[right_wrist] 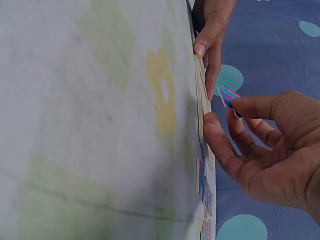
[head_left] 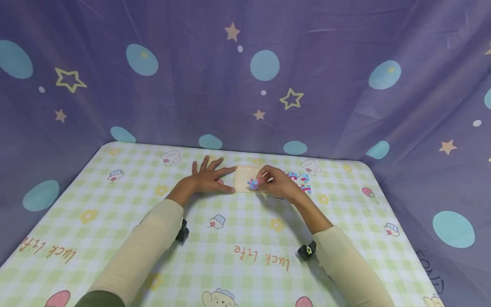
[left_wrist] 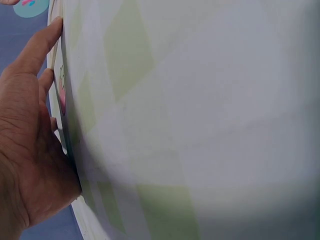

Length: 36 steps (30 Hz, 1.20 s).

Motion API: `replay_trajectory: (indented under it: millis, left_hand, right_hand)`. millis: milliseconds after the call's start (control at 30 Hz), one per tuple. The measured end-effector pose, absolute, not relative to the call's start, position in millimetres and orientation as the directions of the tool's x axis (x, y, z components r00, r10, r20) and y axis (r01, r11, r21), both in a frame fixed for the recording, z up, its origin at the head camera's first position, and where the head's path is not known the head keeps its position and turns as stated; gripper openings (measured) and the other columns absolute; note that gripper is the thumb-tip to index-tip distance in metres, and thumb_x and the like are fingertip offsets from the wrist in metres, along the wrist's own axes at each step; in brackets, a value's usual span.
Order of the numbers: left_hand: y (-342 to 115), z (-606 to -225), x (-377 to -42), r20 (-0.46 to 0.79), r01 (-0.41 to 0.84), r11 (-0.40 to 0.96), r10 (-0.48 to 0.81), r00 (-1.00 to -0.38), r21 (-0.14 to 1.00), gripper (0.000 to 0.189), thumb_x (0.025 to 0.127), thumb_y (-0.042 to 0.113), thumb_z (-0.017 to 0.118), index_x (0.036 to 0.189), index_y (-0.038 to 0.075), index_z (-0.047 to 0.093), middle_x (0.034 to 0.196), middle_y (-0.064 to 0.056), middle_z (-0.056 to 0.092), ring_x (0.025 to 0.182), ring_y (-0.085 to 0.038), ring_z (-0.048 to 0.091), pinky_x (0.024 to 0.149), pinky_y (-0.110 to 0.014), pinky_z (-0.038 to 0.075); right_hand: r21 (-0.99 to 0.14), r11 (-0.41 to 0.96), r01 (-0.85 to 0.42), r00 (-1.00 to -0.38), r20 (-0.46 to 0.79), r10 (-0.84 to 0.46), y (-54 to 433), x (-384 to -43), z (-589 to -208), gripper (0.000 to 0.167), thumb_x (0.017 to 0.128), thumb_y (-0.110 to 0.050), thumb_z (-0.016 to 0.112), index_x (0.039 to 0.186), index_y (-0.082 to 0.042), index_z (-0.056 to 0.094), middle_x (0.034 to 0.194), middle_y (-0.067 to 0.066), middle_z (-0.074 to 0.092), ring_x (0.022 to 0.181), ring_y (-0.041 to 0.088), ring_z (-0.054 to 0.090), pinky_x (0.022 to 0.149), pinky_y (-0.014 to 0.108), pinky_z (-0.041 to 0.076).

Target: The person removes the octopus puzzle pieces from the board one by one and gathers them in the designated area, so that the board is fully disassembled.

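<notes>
A shallow wooden puzzle tray [head_left: 241, 181] lies flat on the tablecloth, its pale inside showing. My left hand [head_left: 207, 179] is spread at the tray's left side, thumb and forefinger touching its edge; in the left wrist view that hand [left_wrist: 32, 125] rests along the table. Over the tray, my right hand [head_left: 278, 183] pinches a blue and pink jigsaw piece [head_left: 253, 184] between thumb and finger. The right wrist view shows this piece [right_wrist: 228, 96] tilted above the tray's rim [right_wrist: 201, 95]. More jigsaw pieces [head_left: 304, 178] lie right of the tray, partly hidden by my right hand.
A green and white checked cloth [head_left: 245, 238] with cartoon prints covers the table. Behind it hangs a purple curtain [head_left: 192, 85] with stars and blue dots. Loose pieces [right_wrist: 204, 187] lie close beside the tray in the right wrist view.
</notes>
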<state>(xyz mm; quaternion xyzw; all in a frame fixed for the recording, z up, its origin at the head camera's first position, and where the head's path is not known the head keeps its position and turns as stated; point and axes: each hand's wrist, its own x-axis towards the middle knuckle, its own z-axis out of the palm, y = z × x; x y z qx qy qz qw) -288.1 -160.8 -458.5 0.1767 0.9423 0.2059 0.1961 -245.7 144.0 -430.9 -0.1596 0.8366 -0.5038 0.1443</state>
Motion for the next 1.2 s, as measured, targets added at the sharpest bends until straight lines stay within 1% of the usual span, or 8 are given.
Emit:
replay_trajectory:
  millis: [133, 233, 400, 600, 733, 933, 1100, 1200]
  left_hand:
    - [-159.5, -453.6, -284.0, -0.298, 0.256, 0.852, 0.418, -0.858, 0.457, 0.098, 0.094, 0.084, 0.070, 0.177, 0.051, 0.030, 0.194, -0.003, -0.007, 0.173, -0.046, -0.032, 0.129, -0.079, -0.027]
    - [-158.5, -453.8, -284.5, -0.299, 0.255, 0.855, 0.414, -0.860, 0.453, 0.099, 0.093, 0.085, 0.069, 0.177, 0.052, 0.029, 0.194, -0.001, -0.008, 0.173, -0.044, -0.032, 0.130, -0.078, -0.028]
    - [-158.4, -447.2, -280.6, -0.294, 0.260, 0.843, 0.427, -0.855, 0.471, 0.098, 0.094, 0.083, 0.070, 0.178, 0.050, 0.029, 0.194, -0.004, -0.007, 0.173, -0.047, -0.032, 0.128, -0.079, -0.029]
    - [-160.2, -451.7, -283.5, -0.297, 0.250, 0.846, 0.419, -0.858, 0.471, 0.101, 0.090, 0.088, 0.069, 0.176, 0.054, 0.029, 0.194, -0.001, -0.008, 0.173, -0.045, -0.033, 0.129, -0.078, -0.028]
    - [-158.4, -447.9, -280.3, -0.300, 0.250, 0.853, 0.413, -0.860, 0.459, 0.098, 0.094, 0.083, 0.070, 0.177, 0.052, 0.029, 0.194, -0.001, -0.008, 0.173, -0.045, -0.032, 0.130, -0.077, -0.027]
    - [-158.3, -447.4, -279.8, -0.293, 0.261, 0.853, 0.419, -0.860, 0.453, 0.096, 0.096, 0.080, 0.070, 0.177, 0.051, 0.029, 0.194, -0.003, -0.007, 0.173, -0.046, -0.031, 0.129, -0.079, -0.028]
    - [-159.3, -449.7, -281.2, -0.299, 0.255, 0.847, 0.423, -0.855, 0.467, 0.100, 0.093, 0.086, 0.069, 0.178, 0.051, 0.029, 0.194, -0.004, -0.008, 0.173, -0.046, -0.032, 0.128, -0.079, -0.029]
    - [-159.4, -450.0, -281.1, -0.300, 0.256, 0.848, 0.422, -0.855, 0.464, 0.100, 0.093, 0.085, 0.069, 0.178, 0.051, 0.029, 0.194, -0.003, -0.008, 0.173, -0.046, -0.032, 0.129, -0.079, -0.028]
  right_hand:
    - [-0.909, 0.407, -0.086, -0.916, -0.088, -0.390, 149.5, -242.7, -430.8, 0.021, 0.105, 0.000, 0.066, 0.126, 0.002, 0.063, 0.109, 0.015, 0.067, 0.089, 0.031, 0.078, 0.075, 0.035, 0.062]
    - [-0.920, 0.385, -0.076, -0.924, -0.080, -0.374, 156.4, -241.3, -429.6, 0.025, 0.106, -0.002, 0.068, 0.130, 0.003, 0.063, 0.112, 0.018, 0.068, 0.094, 0.035, 0.080, 0.082, 0.042, 0.068]
    - [-0.918, 0.395, -0.043, -0.942, -0.094, -0.322, 169.3, -241.1, -425.6, 0.026, 0.107, -0.004, 0.070, 0.132, 0.002, 0.065, 0.116, 0.020, 0.071, 0.098, 0.039, 0.080, 0.087, 0.047, 0.070]
    - [-0.898, 0.439, -0.036, -0.951, -0.105, -0.291, 184.5, -238.8, -424.2, 0.026, 0.109, -0.011, 0.071, 0.131, 0.001, 0.066, 0.115, 0.018, 0.072, 0.103, 0.038, 0.081, 0.093, 0.046, 0.070]
    - [-0.896, 0.443, -0.029, -0.953, -0.110, -0.283, 195.6, -237.6, -425.3, 0.027, 0.108, -0.011, 0.072, 0.131, 0.003, 0.068, 0.115, 0.017, 0.073, 0.104, 0.035, 0.079, 0.095, 0.046, 0.069]
    - [-0.881, 0.472, -0.031, -0.955, -0.112, -0.273, 214.9, -233.4, -423.7, 0.027, 0.107, -0.011, 0.073, 0.130, 0.003, 0.070, 0.112, 0.018, 0.079, 0.100, 0.033, 0.080, 0.092, 0.045, 0.070]
    - [-0.863, 0.504, -0.027, -0.952, -0.132, -0.276, 235.9, -229.7, -424.0, 0.028, 0.109, -0.015, 0.073, 0.130, 0.003, 0.070, 0.113, 0.018, 0.079, 0.100, 0.033, 0.080, 0.092, 0.044, 0.069]
    - [-0.854, 0.519, -0.023, -0.947, -0.148, -0.285, 246.9, -227.3, -424.7, 0.028, 0.109, -0.016, 0.073, 0.130, 0.003, 0.070, 0.113, 0.020, 0.080, 0.097, 0.031, 0.079, 0.090, 0.042, 0.067]
